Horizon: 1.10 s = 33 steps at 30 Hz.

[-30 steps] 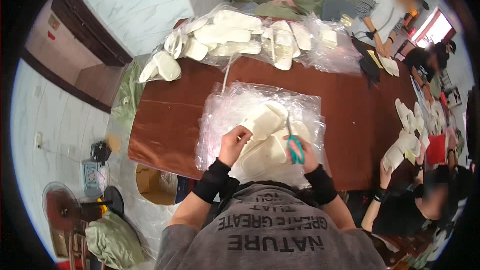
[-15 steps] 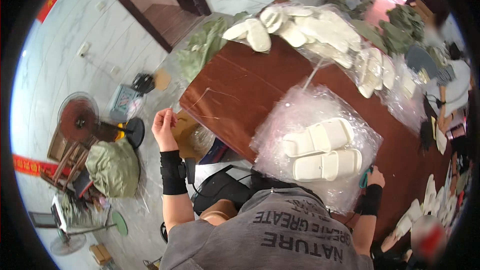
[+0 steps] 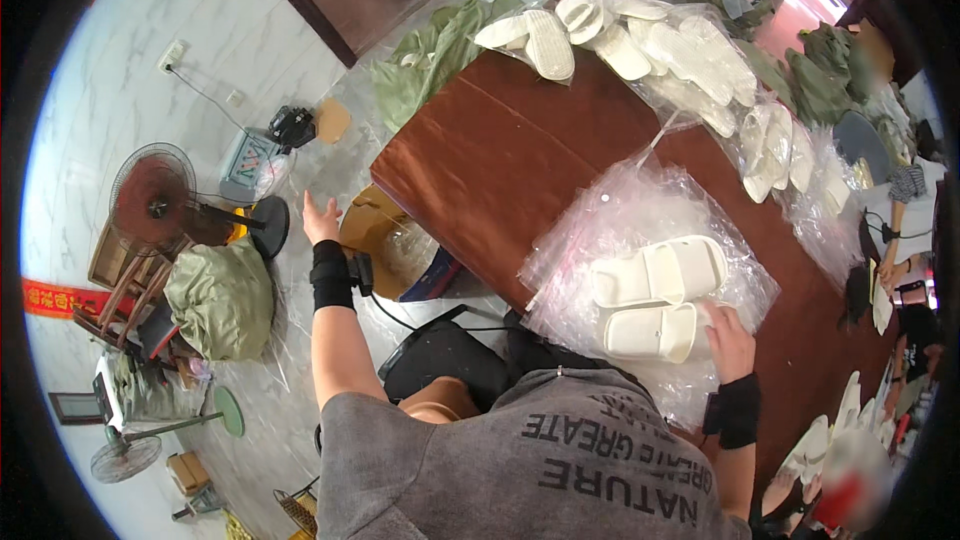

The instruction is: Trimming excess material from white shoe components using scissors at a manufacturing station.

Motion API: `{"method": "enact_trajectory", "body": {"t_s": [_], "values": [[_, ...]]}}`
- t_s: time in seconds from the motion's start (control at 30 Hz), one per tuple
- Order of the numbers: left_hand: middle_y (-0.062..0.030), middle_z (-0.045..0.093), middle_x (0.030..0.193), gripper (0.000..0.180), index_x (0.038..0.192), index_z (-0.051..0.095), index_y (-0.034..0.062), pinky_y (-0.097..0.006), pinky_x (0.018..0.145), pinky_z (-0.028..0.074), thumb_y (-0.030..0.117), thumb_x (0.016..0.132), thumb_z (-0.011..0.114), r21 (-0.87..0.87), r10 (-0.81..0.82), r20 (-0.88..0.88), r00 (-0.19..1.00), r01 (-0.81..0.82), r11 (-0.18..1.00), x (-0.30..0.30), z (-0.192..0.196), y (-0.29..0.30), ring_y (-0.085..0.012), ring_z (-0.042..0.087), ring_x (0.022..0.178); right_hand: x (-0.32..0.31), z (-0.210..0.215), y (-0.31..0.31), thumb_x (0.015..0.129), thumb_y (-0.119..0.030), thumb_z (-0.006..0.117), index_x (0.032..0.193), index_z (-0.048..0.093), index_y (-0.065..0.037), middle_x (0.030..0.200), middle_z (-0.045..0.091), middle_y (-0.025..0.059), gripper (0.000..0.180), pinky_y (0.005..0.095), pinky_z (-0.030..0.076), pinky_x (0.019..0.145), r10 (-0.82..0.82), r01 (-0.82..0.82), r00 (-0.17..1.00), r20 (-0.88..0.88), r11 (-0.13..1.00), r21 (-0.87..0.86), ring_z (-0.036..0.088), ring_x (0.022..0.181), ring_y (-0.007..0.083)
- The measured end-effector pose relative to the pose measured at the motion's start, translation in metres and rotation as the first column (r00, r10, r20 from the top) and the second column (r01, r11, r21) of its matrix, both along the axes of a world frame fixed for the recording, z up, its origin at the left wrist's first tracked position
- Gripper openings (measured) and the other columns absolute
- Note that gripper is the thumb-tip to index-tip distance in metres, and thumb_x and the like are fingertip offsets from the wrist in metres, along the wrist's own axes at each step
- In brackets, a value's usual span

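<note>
Two cream slide slippers lie side by side on a stack of clear plastic bags (image 3: 560, 270) on the brown table. My right hand (image 3: 732, 342) is at the right end of the nearer slipper (image 3: 640, 332), its fingers curled over that end and hiding it. The farther slipper (image 3: 655, 275) lies untouched just beyond. Off the table's left corner, my left hand (image 3: 322, 218) is held out with its fingers apart and nothing in it. Beside that hand, a cardboard box (image 3: 368, 230) with clear plastic inside stands below the table edge.
Bagged cream slippers (image 3: 690, 55) line the far edge of the brown table (image 3: 470, 150). To the left are a standing fan (image 3: 155, 202) and a green sack (image 3: 220, 300). Another person's hands (image 3: 888, 270) work at the far right. A black seat (image 3: 435, 355) is close to me.
My left hand has opened from a pinch and moved off the table corner; a thin thread on the table is gone from view. My right hand has moved onto the nearer slipper; its teal tool no longer shows.
</note>
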<state>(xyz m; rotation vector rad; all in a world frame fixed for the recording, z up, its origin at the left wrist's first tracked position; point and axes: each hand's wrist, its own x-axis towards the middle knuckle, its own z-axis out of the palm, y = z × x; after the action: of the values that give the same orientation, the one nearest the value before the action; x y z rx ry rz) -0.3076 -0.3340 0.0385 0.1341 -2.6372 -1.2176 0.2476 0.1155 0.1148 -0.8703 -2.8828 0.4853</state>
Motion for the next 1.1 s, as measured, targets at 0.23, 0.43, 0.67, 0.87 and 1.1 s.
{"method": "enact_trajectory", "body": {"t_s": [0.23,0.43,0.67,0.87,1.1], "values": [[-0.0148,0.055,0.117,0.036,0.12,0.056,0.0054,-0.041,0.092,0.044,0.004,0.084,0.057,-0.222,-0.778,-0.337,0.53,0.758,0.613,0.175,0.023,0.214,-0.0323,0.053,0.108,0.005,-0.025,0.0,0.087,-0.016,0.053,0.096,0.062,-0.01,0.094,0.055,0.012,0.014,0.0381,0.048,0.069,0.247,-0.235,0.946,0.209,0.969,-0.081,0.058,0.082,0.0282],[-0.0124,0.043,0.14,0.041,0.12,0.06,0.0099,-0.047,0.109,0.028,0.008,0.079,0.064,-0.237,-0.997,-0.076,0.03,0.97,0.047,0.303,-0.002,0.263,-0.0322,0.036,0.131,-0.004,-0.002,0.003,0.077,-0.012,0.054,0.078,0.06,-0.005,0.106,0.056,0.0112,0.009,0.0411,0.047,0.076,0.466,-0.477,0.856,0.225,0.879,-0.004,0.054,0.097,0.0264],[-0.015,0.044,0.139,0.02,0.103,0.064,0.0052,-0.053,0.112,0.017,0.008,0.085,0.059,-0.211,-0.948,-0.094,0.305,0.924,0.318,0.291,0.021,0.274,-0.0333,0.035,0.134,0.011,0.016,0.016,0.077,-0.016,0.055,0.079,0.062,-0.009,0.099,0.056,0.0046,0.01,0.0375,0.044,0.079,0.473,-0.528,0.808,0.352,0.846,0.075,0.052,0.097,0.022],[-0.021,0.052,0.129,0.034,0.117,0.058,0.0001,-0.04,0.101,0.041,-0.008,0.084,0.054,0.013,-0.988,-0.143,-0.052,0.998,-0.054,0.333,0.093,0.27,-0.0361,0.048,0.122,0.008,0.015,0.008,0.073,-0.022,0.063,0.082,0.061,-0.012,0.09,0.056,0.0036,0.014,0.0409,0.049,0.074,0.531,-0.535,0.842,0.092,0.845,0.018,0.055,0.094,0.0251],[-0.0231,0.035,0.143,0.055,0.134,0.042,0.0,-0.046,0.109,0.028,0.009,0.083,0.06,-0.2,-1.0,-0.006,0.005,0.98,0.006,0.308,-0.034,0.266,-0.0398,0.031,0.134,-0.034,0.032,-0.015,0.072,-0.03,0.071,0.088,0.061,-0.009,0.082,0.065,0.0089,0.028,0.0418,0.047,0.068,0.404,-0.37,0.915,0.018,0.853,-0.368,0.063,0.08,0.0305]]}}
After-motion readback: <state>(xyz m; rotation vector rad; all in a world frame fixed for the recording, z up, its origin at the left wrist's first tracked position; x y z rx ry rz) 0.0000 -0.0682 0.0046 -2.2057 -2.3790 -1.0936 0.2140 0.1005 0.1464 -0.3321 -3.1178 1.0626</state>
